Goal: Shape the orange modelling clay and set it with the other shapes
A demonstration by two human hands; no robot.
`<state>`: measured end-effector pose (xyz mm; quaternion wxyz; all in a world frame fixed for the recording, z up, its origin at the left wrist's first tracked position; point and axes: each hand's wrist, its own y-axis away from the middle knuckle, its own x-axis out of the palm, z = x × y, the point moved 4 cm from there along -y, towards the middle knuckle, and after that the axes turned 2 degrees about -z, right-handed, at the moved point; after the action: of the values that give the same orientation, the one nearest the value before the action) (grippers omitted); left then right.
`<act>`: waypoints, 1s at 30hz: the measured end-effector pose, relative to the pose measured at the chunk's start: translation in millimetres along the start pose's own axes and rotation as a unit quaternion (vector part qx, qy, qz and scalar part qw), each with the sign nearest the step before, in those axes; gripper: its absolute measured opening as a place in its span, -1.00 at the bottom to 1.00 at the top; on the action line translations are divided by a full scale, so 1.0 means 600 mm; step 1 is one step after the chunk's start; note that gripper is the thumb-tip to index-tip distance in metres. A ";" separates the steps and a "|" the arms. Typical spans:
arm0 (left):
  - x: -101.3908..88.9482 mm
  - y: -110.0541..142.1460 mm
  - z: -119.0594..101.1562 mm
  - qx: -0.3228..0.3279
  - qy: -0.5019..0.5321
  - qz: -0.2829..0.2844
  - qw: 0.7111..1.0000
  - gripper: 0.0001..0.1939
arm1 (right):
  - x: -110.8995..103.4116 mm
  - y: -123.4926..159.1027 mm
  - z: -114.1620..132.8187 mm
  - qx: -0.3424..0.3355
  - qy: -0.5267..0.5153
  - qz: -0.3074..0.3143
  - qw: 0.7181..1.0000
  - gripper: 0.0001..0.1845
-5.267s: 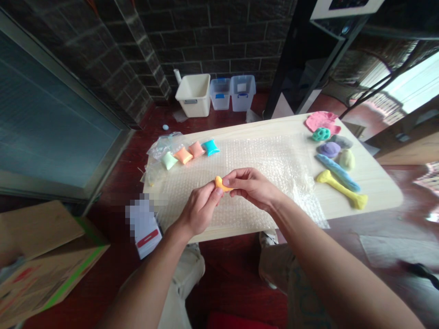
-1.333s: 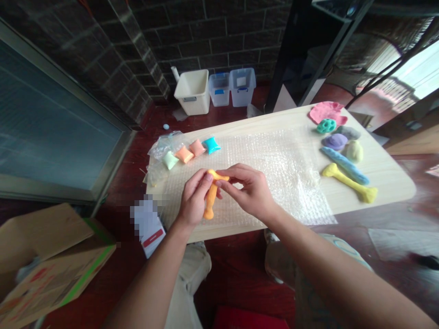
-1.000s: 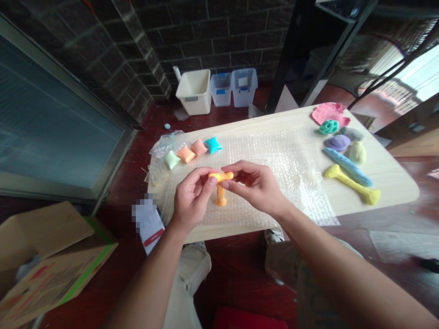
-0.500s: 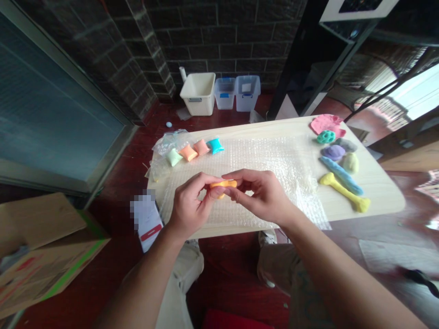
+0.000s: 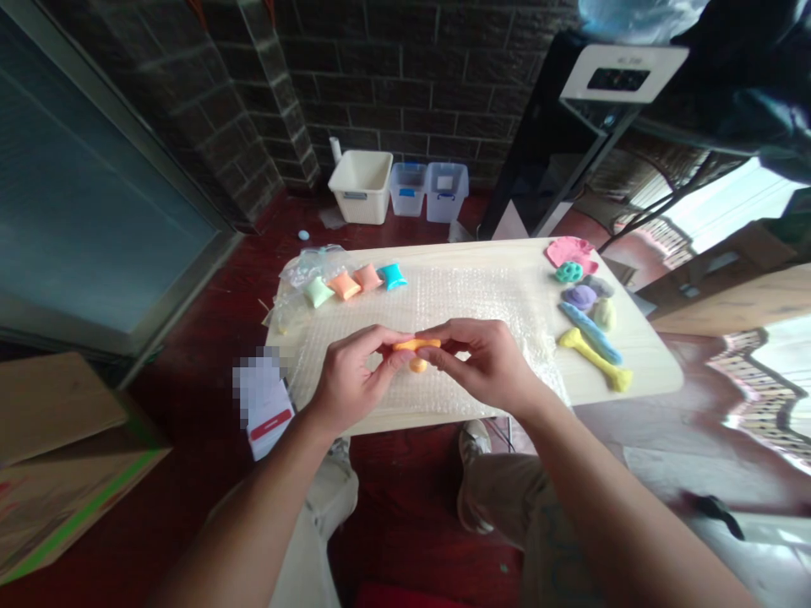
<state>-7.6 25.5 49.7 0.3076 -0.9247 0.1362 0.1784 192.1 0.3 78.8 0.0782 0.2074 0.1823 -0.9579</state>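
Between my fingertips is a piece of orange modelling clay (image 5: 417,365), a flat bar on top with a rounded knob hanging below it. My left hand (image 5: 355,371) pinches its left end with thumb and fingers. My right hand (image 5: 478,359) pinches the right end the same way. Both hands are held over a sheet of bubble wrap (image 5: 469,295) on a pale wooden table (image 5: 652,363). Beyond my left hand lie small packets: a green packet (image 5: 318,292), an orange packet (image 5: 345,285), a pink packet (image 5: 368,277) and a blue packet (image 5: 393,275).
Shaped clay pieces lie at the table's right: a yellow bone shape (image 5: 596,361), a blue roll (image 5: 590,332), a purple lump (image 5: 579,296), a teal piece with holes (image 5: 568,271) and a pink flat piece (image 5: 570,252). A white bin (image 5: 361,190) and a cardboard box (image 5: 69,473) stand on the floor.
The orange clay has tilted between my fingers, so the knob beneath the bar shows more. My view has shifted, and the table's right side appears farther left.
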 end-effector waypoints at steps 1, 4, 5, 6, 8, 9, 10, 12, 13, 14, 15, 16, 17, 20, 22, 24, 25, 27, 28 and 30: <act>0.000 0.000 0.000 -0.002 0.004 0.000 1.000 -0.89 | 0.001 0.001 0.001 0.001 0.000 -0.001 1.000 -0.78; 0.002 0.000 -0.002 -0.009 0.014 0.006 1.000 -0.90 | 0.003 0.003 0.002 0.012 -0.003 -0.006 1.000 -0.72; 0.003 0.000 -0.003 -0.010 0.016 0.008 1.000 -0.91 | 0.004 0.004 0.002 0.016 -0.004 -0.008 1.000 -0.71; 0.004 -0.001 -0.006 -0.009 0.015 0.009 1.000 -0.92 | 0.004 0.005 0.001 0.019 -0.004 -0.010 1.000 -0.72; 0.004 -0.003 -0.013 0.000 0.006 0.005 1.000 -0.95 | 0.005 0.007 0.001 0.021 0.003 -0.013 1.000 -0.75; 0.004 -0.004 -0.016 0.007 -0.002 0.002 1.000 -0.96 | 0.007 0.007 0.001 0.020 0.006 -0.013 1.000 -0.77; 0.003 -0.004 -0.020 0.013 -0.010 0.000 1.000 -0.95 | 0.009 0.008 0.001 0.021 0.007 -0.010 1.000 -0.78; 0.003 -0.004 -0.021 0.013 -0.018 -0.006 1.000 -0.92 | 0.014 0.007 0.000 0.031 -0.011 -0.009 0.999 -0.81; 0.003 -0.004 -0.019 0.003 -0.009 -0.014 1.000 -0.95 | 0.017 0.006 -0.001 0.041 -0.037 -0.017 0.998 -0.82; 0.003 -0.003 -0.014 -0.017 0.015 -0.026 0.999 -0.97 | 0.019 0.005 -0.003 0.053 -0.075 -0.032 0.995 -0.82; 0.005 -0.002 -0.006 -0.045 0.054 -0.037 0.997 -0.88 | 0.021 0.003 -0.006 0.069 -0.122 -0.052 0.989 -0.82; 0.008 0.000 0.002 -0.077 0.102 -0.044 0.991 -0.77 | 0.023 0.001 -0.009 0.084 -0.170 -0.073 0.979 -0.81; 0.014 0.001 0.011 -0.108 0.155 -0.038 0.981 -0.69 | 0.025 -0.001 -0.013 0.099 -0.213 -0.091 0.968 -0.79; 0.037 0.005 0.026 -0.178 0.255 0.032 0.950 -0.68 | 0.033 -0.007 -0.024 0.132 -0.254 -0.098 0.953 -0.71; 0.044 0.007 0.028 -0.205 0.268 0.054 0.940 -0.66 | 0.033 -0.008 -0.030 0.132 -0.224 -0.090 0.961 -0.63; 0.045 0.007 0.027 -0.225 0.278 0.053 0.933 -0.63 | 0.029 -0.006 -0.032 0.106 -0.185 -0.093 0.973 -0.59; 0.045 0.007 0.026 -0.234 0.286 0.053 0.928 -0.62 | 0.025 -0.005 -0.030 0.085 -0.166 -0.098 0.978 -0.61; 0.046 0.007 0.023 -0.257 0.312 0.059 0.913 -0.61 | 0.018 -0.003 -0.025 0.042 -0.119 -0.099 0.987 -0.70; 0.047 0.007 0.023 -0.273 0.326 0.064 0.903 -0.61 | 0.015 -0.002 -0.023 0.026 -0.090 -0.094 0.991 -0.73; 0.049 0.007 0.023 -0.306 0.351 0.074 0.882 -0.59 | 0.010 0.000 -0.020 0.014 -0.032 -0.076 0.997 -0.77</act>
<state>13.8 26.4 25.3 -0.0732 -0.9621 0.2417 -0.1032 190.9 4.6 66.2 0.0084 0.1632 0.1815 -0.9697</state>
